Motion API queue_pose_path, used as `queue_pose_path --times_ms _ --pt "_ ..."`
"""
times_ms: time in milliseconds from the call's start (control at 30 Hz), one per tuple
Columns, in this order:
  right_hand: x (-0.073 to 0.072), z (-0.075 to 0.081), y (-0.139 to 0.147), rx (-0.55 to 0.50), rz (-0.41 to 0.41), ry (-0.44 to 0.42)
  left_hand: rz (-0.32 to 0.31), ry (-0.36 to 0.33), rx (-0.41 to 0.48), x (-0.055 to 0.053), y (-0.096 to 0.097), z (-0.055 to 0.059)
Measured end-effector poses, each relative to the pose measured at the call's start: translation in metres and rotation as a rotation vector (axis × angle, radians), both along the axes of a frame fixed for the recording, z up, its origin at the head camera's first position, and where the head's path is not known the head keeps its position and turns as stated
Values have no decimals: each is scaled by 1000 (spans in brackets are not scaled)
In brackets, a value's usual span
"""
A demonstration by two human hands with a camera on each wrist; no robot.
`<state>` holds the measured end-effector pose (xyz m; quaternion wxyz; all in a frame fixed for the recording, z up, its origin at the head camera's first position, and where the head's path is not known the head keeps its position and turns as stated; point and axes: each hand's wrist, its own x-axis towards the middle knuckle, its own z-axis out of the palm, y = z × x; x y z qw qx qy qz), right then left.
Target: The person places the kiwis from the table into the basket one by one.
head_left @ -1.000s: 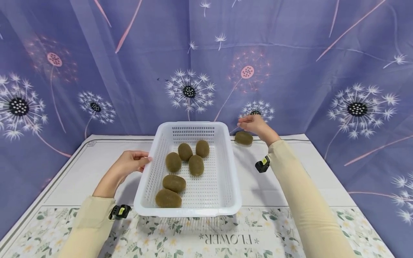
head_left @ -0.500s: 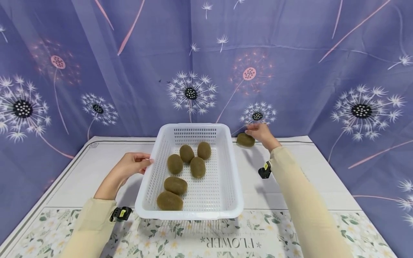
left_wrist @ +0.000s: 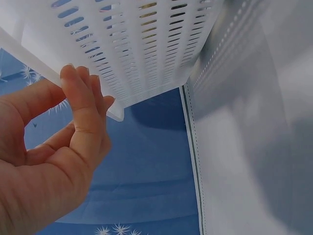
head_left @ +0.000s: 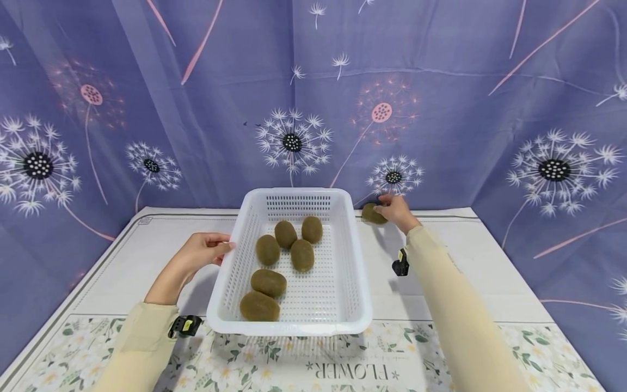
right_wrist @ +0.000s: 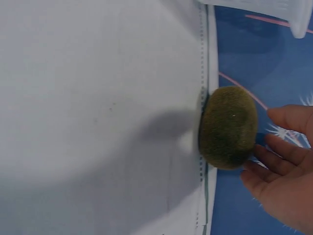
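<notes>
A white perforated plastic basket (head_left: 363,305) stands mid-table with several brown kiwis (head_left: 302,256) inside. At its left side, my left hand (head_left: 198,252) pinches the rim between thumb and fingers; the left wrist view shows those fingers (left_wrist: 83,105) on the basket's edge. Beyond the basket's right side, by the table's back edge, lies one more kiwi (head_left: 372,214). My right hand (head_left: 398,211) is at this kiwi with fingers spread loosely. In the right wrist view its fingertips (right_wrist: 259,152) reach the kiwi's side, while the thumb (right_wrist: 281,117) stands apart from it.
A purple dandelion-print curtain (head_left: 215,109) hangs right behind the table's back edge and along both sides. The white tablecloth (head_left: 470,261) has a floral front band with mirrored "FLOWER" lettering (head_left: 350,371).
My right hand has come down from above the lone kiwi to its right side. The left hand keeps its hold on the basket; the view has shifted slightly.
</notes>
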<state>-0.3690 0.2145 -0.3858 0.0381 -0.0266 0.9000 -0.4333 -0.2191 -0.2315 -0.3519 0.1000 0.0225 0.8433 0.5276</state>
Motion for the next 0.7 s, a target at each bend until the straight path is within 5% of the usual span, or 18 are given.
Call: queue_pose_path --times_ms 300,700 --pt "2 -5 -2 68 34 -47 -9 0 2 0 1 0" --pt "4 1 -7 229 19 28 -2 -4 -6 0 0 1"
